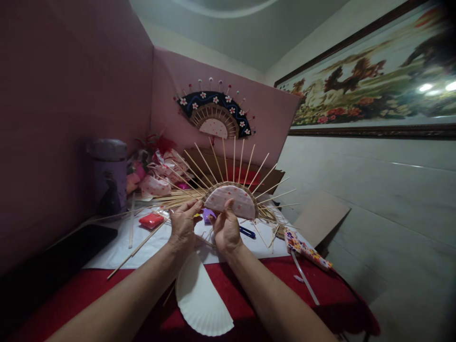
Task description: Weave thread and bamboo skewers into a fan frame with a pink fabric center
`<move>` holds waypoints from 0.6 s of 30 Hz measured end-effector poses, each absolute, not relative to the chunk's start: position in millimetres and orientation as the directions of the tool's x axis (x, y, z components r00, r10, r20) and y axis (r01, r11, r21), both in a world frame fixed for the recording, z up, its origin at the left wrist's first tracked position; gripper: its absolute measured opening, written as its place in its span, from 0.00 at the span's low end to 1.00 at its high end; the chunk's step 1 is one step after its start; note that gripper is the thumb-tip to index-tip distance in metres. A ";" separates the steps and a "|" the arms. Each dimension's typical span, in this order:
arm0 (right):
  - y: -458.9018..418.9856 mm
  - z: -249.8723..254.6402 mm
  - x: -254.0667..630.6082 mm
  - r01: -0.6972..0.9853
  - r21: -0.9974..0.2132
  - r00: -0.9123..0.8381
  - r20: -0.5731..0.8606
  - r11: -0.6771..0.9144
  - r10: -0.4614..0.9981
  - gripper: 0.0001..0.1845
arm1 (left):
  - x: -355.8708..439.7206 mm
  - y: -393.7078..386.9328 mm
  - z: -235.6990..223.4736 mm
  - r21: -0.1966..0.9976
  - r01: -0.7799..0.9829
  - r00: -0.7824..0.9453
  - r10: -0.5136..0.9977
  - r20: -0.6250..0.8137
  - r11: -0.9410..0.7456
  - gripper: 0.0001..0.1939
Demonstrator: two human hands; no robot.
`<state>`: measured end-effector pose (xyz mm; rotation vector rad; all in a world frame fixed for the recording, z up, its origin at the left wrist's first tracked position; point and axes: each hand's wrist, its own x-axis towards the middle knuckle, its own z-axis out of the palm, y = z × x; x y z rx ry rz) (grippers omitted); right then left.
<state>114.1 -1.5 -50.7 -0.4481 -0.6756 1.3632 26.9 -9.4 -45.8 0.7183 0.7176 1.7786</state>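
Note:
Held up over the table is a half-round fan frame (231,199), its base covered in pale pink dotted fabric. Thin sticks spread out from its curved edge, where a woven brown band runs along the rim. My left hand (183,223) pinches the left end of the band between thumb and fingers. My right hand (227,230) grips the lower edge, thumb on the fabric front and fingers behind. Below my hands lies a white folded paper plate (203,299) with a fluted rim.
A red packet (151,220), a blue cutter (247,232) and loose sticks lie on the white sheet (107,254). A purple cup (109,180) stands left. A finished dark fan (215,111) hangs behind. A floral-wrapped piece (306,248) lies at right.

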 end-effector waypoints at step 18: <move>-4.5 -48.5 110.5 -0.798 -0.591 0.055 0.127 0.120 0.990 0.18 | 26.8 -12.4 -36.0 0.734 -0.615 -0.273 0.951 0.145 -0.288 0.14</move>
